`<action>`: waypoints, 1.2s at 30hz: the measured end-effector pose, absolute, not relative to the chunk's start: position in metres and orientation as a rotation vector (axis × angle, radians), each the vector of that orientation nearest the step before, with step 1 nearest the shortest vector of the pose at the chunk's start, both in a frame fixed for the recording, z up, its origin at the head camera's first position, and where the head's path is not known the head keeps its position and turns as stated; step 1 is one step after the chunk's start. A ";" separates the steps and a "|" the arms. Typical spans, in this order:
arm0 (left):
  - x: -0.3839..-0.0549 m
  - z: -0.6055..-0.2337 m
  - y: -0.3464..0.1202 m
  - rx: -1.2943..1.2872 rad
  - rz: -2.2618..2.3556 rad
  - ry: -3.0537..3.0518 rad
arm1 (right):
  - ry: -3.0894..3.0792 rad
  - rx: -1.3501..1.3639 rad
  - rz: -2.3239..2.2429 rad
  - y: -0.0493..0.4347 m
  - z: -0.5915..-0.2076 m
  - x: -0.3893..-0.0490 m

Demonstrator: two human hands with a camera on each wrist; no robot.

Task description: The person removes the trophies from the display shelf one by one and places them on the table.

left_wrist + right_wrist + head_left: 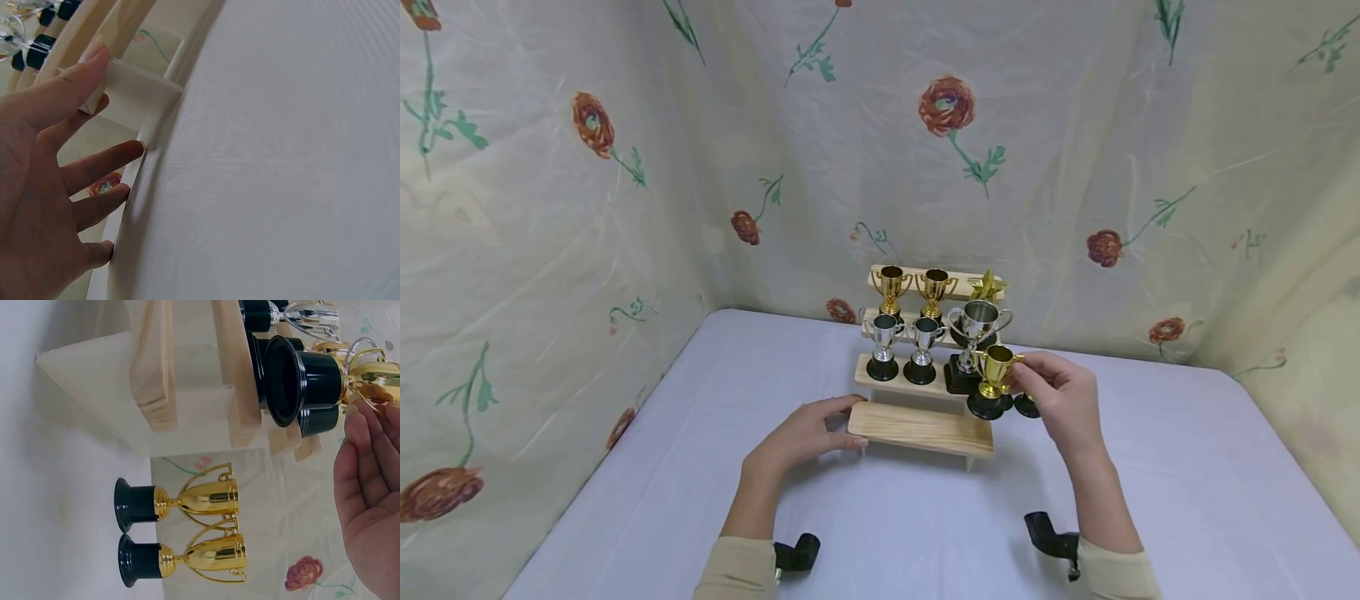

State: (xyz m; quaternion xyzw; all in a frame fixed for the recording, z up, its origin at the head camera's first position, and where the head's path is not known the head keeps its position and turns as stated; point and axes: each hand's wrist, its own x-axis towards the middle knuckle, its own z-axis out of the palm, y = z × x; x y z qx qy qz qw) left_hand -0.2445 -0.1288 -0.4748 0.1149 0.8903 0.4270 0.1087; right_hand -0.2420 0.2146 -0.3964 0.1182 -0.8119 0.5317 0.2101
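Note:
My right hand [1066, 398] pinches a small gold trophy cup [997, 365] by its side, holding it upright in front of the right end of a tiered wooden stand [921, 427]. The cup's black base hangs clear of the lowest step in the right wrist view. At the stand's left end, my left hand [801, 437] grips the lowest step, thumb above and index finger beneath; its other fingers spread apart in the left wrist view. On the step above stand two small silver cups [883, 332] and a larger silver cup [979, 321]. The lowest step is bare.
Higher up are gold cups [891, 285] and a gold star trophy [987, 287]. Two more gold cups [209, 499] stand on the white table [700, 417] right of the stand. A flowered curtain [850, 150] hangs behind. Black wrist mounts [797, 554] jut inward from both wrists.

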 end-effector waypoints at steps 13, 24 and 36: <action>-0.245 -0.476 -0.129 0.332 1.245 2.624 | -2.214 0.319 1.483 0.228 -0.397 -0.243; -0.245 -0.476 -0.129 0.332 1.255 2.619 | -2.226 0.266 1.472 0.244 -0.398 -0.243; -0.246 -0.477 -0.129 0.311 1.247 2.617 | -2.228 0.121 1.429 0.261 -0.397 -0.242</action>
